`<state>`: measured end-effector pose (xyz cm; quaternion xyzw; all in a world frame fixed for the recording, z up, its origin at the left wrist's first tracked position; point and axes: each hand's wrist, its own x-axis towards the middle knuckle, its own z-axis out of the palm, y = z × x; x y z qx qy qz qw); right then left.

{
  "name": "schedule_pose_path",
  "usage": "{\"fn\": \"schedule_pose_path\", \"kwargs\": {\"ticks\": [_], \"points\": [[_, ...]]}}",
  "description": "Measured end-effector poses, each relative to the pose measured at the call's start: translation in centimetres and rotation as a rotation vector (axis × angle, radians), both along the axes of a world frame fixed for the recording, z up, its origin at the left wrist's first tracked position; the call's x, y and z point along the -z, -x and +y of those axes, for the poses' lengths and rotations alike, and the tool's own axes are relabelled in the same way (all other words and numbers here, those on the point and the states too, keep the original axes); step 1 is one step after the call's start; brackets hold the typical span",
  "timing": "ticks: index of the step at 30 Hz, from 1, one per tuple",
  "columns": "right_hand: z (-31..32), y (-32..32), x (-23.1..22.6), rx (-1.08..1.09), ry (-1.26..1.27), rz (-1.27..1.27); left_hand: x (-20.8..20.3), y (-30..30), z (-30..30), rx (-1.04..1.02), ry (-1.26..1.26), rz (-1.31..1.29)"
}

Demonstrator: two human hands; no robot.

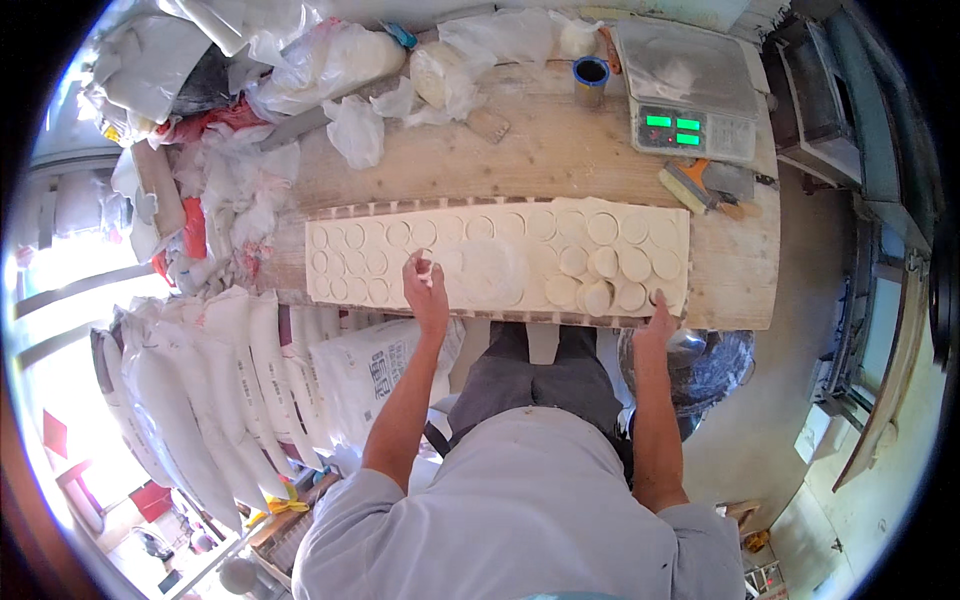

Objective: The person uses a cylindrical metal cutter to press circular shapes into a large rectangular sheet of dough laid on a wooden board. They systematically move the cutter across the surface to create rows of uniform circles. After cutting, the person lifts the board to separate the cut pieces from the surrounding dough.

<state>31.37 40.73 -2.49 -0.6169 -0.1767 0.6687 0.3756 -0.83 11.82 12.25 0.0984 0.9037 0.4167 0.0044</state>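
A long, pale sheet of rolled dough [345, 235] lies across the wooden table in front of me, marked with several cut circles. My left hand [428, 290] is above its left-middle part, fingers pinched together; a whitish bit shows at the fingertips, too small to name. At the front right corner, my right hand [656, 322] has its fingers drawn in at the sheet's edge, beside a dough circle [631, 296]. What it grips there is hidden. Nearby dough circles [597, 297] look loosened and partly overlap. A patch of white flour [490, 272] covers the sheet's middle.
At the back right of the table [560, 130] stand a digital scale [690, 95] with lit green displays and a dark-rimmed cup [590, 80]. A brush [686, 188] and a scraper [728, 180] lie below the scale. Plastic bags [325, 70] crowd the back left; stacked white sacks [215, 370] stand left.
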Motion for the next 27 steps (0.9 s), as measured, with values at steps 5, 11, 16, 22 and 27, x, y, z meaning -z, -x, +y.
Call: {"fn": "schedule_pose_path", "kwargs": {"ticks": [5,11,16,22,27], "points": [[1.1,-5.9,4.3,-0.244,-0.417,-0.091,0.7,13.5,10.7,0.12,-0.197,0.016],[-1.3,1.6,-1.7,0.091,0.108,0.536,7.7,42.1,22.1,0.096,0.26,0.477],[-0.2,0.5,-4.3,0.186,0.136,0.414,14.7,47.1,29.3,0.299,0.763,0.271],[-0.3,0.8,-3.9,0.205,0.095,0.502,13.0,55.2,26.8,0.25,0.14,-0.12],[0.1,-0.9,-4.0,0.199,0.095,0.433,5.8,50.4,24.6,0.241,-0.222,0.133]]}}
